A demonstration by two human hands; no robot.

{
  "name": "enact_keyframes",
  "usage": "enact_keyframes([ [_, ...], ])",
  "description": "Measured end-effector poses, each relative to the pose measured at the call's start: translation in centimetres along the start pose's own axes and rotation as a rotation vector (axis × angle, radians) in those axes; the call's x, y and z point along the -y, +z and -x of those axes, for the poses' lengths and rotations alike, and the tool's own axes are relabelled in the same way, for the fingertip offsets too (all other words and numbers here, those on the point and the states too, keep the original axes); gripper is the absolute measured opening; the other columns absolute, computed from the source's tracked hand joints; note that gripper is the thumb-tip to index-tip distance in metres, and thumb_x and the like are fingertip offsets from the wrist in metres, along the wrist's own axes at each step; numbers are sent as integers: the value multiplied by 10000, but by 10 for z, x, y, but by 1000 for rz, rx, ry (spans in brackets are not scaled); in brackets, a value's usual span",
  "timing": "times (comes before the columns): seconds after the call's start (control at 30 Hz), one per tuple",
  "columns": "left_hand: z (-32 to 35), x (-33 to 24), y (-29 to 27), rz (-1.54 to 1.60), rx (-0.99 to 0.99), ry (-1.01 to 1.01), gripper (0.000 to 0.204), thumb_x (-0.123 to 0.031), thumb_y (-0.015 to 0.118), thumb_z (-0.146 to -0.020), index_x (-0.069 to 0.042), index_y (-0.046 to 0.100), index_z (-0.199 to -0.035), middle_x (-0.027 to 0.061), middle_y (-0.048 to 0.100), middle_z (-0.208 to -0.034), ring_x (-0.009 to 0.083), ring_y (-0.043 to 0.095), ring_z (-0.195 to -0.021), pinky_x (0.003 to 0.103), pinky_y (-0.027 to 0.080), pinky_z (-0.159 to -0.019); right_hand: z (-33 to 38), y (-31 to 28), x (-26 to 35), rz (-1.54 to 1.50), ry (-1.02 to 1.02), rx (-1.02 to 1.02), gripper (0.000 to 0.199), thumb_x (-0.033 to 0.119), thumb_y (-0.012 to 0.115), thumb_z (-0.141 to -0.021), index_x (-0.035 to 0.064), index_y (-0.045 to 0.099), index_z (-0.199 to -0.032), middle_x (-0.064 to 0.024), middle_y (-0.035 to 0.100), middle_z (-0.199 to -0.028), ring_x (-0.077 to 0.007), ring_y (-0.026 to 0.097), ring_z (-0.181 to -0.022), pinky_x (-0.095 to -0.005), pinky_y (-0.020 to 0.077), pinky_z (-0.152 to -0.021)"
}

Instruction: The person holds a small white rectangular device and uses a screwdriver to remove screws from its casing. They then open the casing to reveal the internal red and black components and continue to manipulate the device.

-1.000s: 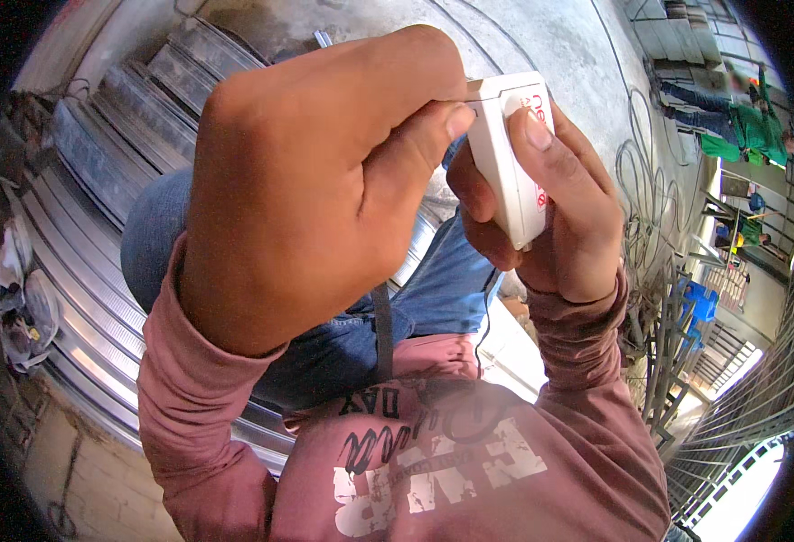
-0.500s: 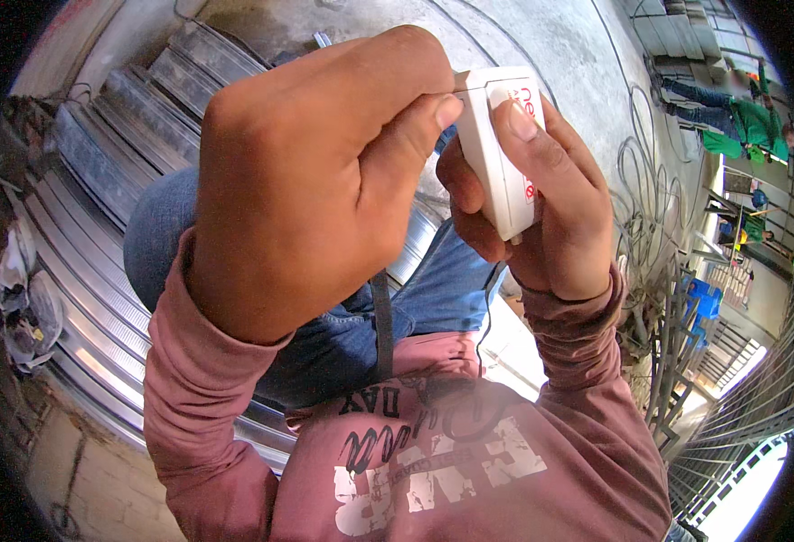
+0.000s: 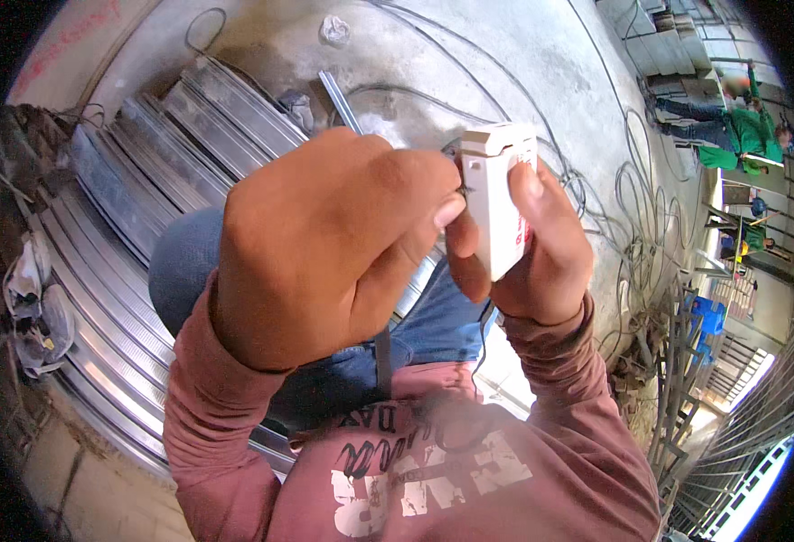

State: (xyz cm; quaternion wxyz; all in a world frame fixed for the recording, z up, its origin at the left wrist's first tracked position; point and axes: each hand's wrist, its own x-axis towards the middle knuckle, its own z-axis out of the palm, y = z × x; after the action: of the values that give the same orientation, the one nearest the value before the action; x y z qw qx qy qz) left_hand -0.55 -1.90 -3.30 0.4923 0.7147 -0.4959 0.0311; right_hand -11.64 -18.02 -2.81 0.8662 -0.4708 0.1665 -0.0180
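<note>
My right hand (image 3: 541, 253) grips a small white plastic box (image 3: 494, 203) with red marks on its side, thumb pressed on its front face. My left hand (image 3: 324, 239) is raised close in front of the camera, fingers curled, its thumb and fingertips pinching at the box's left edge. What sits between those fingertips is hidden. Both forearms wear dusty pink sleeves (image 3: 216, 425). Blue jeans (image 3: 433, 325) show below the hands.
Long grey metal channels (image 3: 144, 181) lie stacked on the concrete floor at left. Loose wires (image 3: 632, 217) loop over the floor at right. Two people in green shirts (image 3: 740, 126) stand far right near metal frames (image 3: 686, 388). Crumpled rags (image 3: 35, 307) lie at left.
Both hands with the white box have dropped slightly lower in view and nearer the middle; the grip is the same.
</note>
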Motion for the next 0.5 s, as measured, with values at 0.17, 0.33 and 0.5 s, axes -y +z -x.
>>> enact_keyframes([
  [0.17,4,-3,-4,206,-183,-126,119,-65,582,-951,5,629,-1036,95,665,-931,171,636,-874,286,492,-799,-6,-7,-2,-154,67,141,468,409,480,-975,-39,530,-1102,-164,628,-707,-200,528,-414,-279,420,-380],
  [0.33,-3,5,9,458,-82,-217,160,-149,532,-1001,-6,587,-1047,78,657,-924,121,622,-846,261,489,-767,4,8,-16,-218,261,214,458,396,514,-963,-35,514,-1118,-178,638,-752,-214,548,-433,-285,434,-377],
  [0.5,3,5,3,528,-84,-259,154,-177,523,-1012,-28,564,-1024,64,640,-819,91,578,-685,236,472,-638,5,31,-15,-12,355,160,466,433,607,-933,-18,562,-1041,-121,642,-750,-166,570,-465,-269,457,-407],
])
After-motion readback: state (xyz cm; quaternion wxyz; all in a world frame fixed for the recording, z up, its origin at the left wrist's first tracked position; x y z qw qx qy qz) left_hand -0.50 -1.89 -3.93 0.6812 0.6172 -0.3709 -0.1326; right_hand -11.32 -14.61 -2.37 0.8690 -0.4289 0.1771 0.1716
